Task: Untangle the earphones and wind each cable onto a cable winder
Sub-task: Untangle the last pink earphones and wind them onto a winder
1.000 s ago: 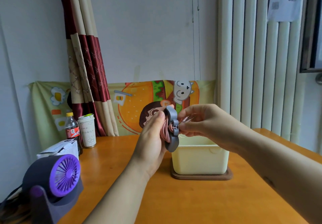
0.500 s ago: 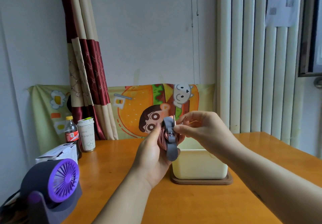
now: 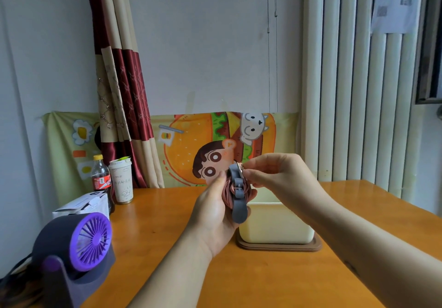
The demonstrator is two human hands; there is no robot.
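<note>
In the head view, the left hand (image 3: 215,212) holds a grey cable winder (image 3: 238,208) upright in the air, just above the near-left corner of the cream bin (image 3: 275,226). Its grip is curled round the winder from the left, with fingertips reaching past the winder's lower end. A pink earphone cable (image 3: 227,192) is coiled round the winder's middle.

The right hand (image 3: 275,176) is above the bin. Its grip is closed to a thumb-and-forefinger pinch on the cable's small metallic end at the top of the winder.

The bin stands on a brown tray (image 3: 279,247) on the desk (image 3: 263,281). Well to the left of the bin are a purple fan (image 3: 79,243), a white box (image 3: 81,206), a cola bottle (image 3: 101,180) and a paper cup (image 3: 121,180).
</note>
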